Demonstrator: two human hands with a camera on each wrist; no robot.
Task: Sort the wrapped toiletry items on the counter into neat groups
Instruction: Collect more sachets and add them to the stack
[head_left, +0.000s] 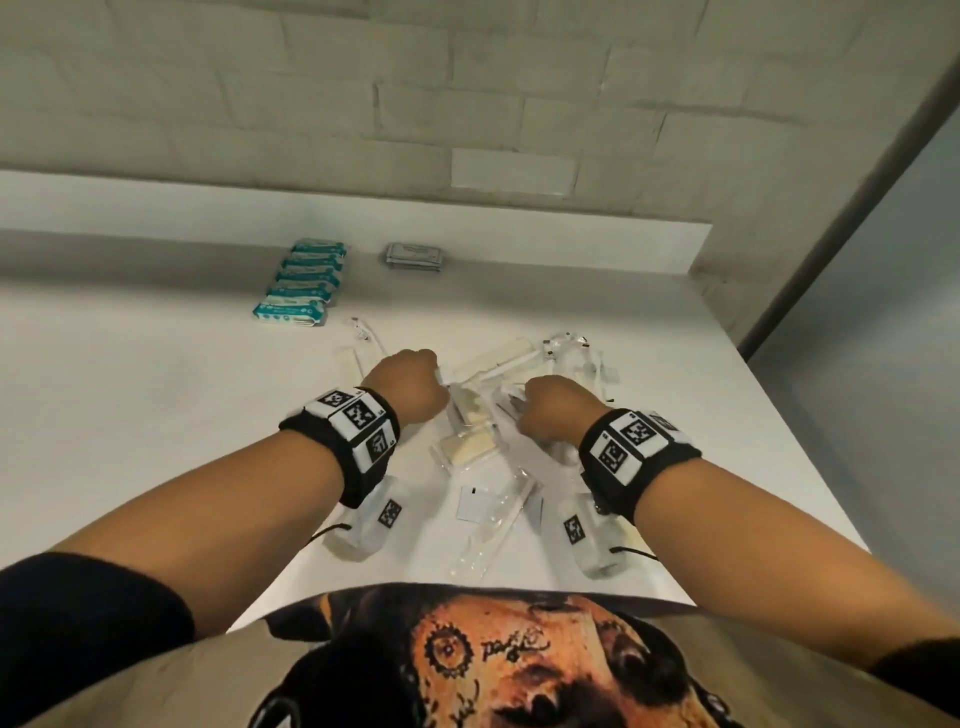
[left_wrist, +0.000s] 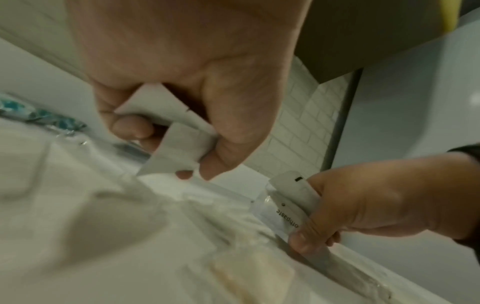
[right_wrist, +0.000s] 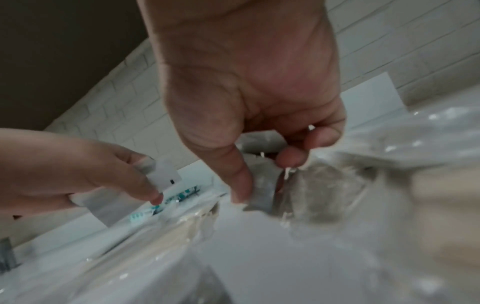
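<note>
A loose pile of clear-wrapped toiletries lies in the middle of the white counter. My left hand hovers over the pile's left side and grips white sachets between thumb and curled fingers. My right hand is over the pile's right side and pinches a white toothpaste sachet, which also shows as a grey sachet in the right wrist view. A neat row of teal-wrapped packets stands at the back left, with a grey packet stack beside it.
A tiled wall rises behind a raised ledge at the back. The counter's right edge runs diagonally toward me. More clear sleeves and a white sachet lie near the front edge.
</note>
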